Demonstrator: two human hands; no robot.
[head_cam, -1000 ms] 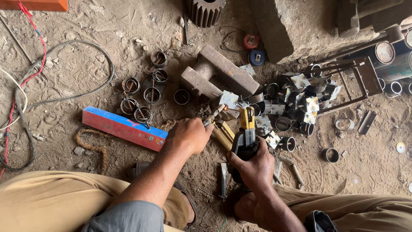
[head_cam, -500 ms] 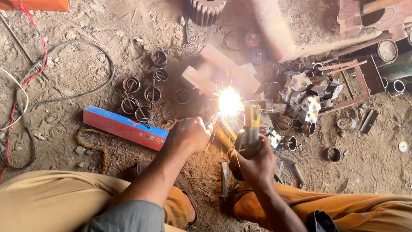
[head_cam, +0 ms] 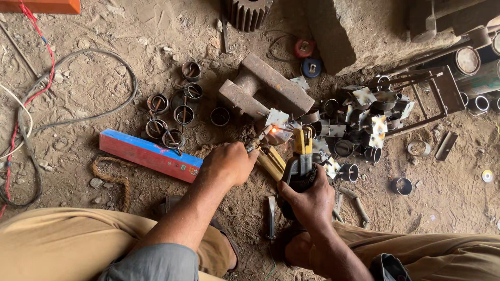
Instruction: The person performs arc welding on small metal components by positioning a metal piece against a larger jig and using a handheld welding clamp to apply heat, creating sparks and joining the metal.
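The left hand (head_cam: 229, 164) is curled shut around a small metal piece (head_cam: 276, 134), pressing it down on the sandy floor (head_cam: 94, 78); a tiny orange glow shows on the piece just past the fingertips. The right hand (head_cam: 307, 195) is clenched in a fist around the dark grip of a yellow welding holder (head_cam: 301, 151), which points up toward that same glowing spot. The metal piece is thin, flat and grey, with a bright cut edge, and lies between the 2 hands, just in front of a rusty steel block (head_cam: 268, 88).

The block is heavy and brown, built of 2 thick bars joined in a step. To its left sits a loose cluster of short steel rings (head_cam: 172, 114), round and hollow, some with thin rods across them. A painted wooden bar (head_cam: 148, 155), blue on top and red on its side, lies slanted beside the left forearm, with a coil of coarse brown rope (head_cam: 112, 179) near its lower end. To the right is a heap of shiny cut plates and rings (head_cam: 359, 125), jagged and overlapping. A dark toothed gear (head_cam: 247, 13) stands at the top edge. Grey and red cables (head_cam: 36, 93) loop over the gritty, footprint-marked ground on the left.
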